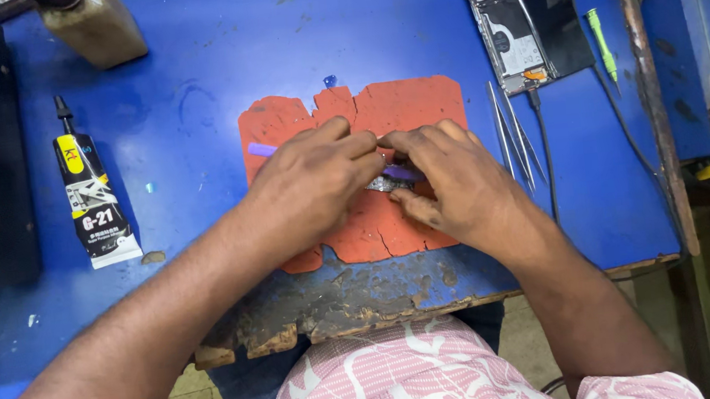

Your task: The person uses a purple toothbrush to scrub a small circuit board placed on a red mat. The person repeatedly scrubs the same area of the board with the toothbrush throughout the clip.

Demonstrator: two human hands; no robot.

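Seen from the head camera, both hands meet over a worn orange mat (402,105) that lies on the blue table (189,60). The left hand (315,181) is curled, its fingers bent down, and it covers most of a thin purple tool (262,149); only one end of this tool sticks out behind the knuckles, on the far left side of the hand. The right hand (456,178) is also curled, with thumb and fingers pinched close around a small shiny part (388,184) that sits just between the two hands, touching the mat. A second bit of purple (402,172) shows just above this part, under the right fingertips; whether it belongs to the same tool I cannot tell, because the hands hide the middle.

Just to the right of the right hand lie metal tweezers (514,134), and beside them a dark cable (546,157) runs along the table. Farther away, beyond the right hand, an opened phone (511,27) lies with its inner parts showing, and a green screwdriver (601,41) lies to the right of it. Well apart to the left of the left hand lies a black glue tube (94,201) with a yellow band and a thin nozzle. Beyond it, at the far left, stands a brownish bottle (96,25); what is inside I cannot tell. The table edge nearest the person is chipped and dark.
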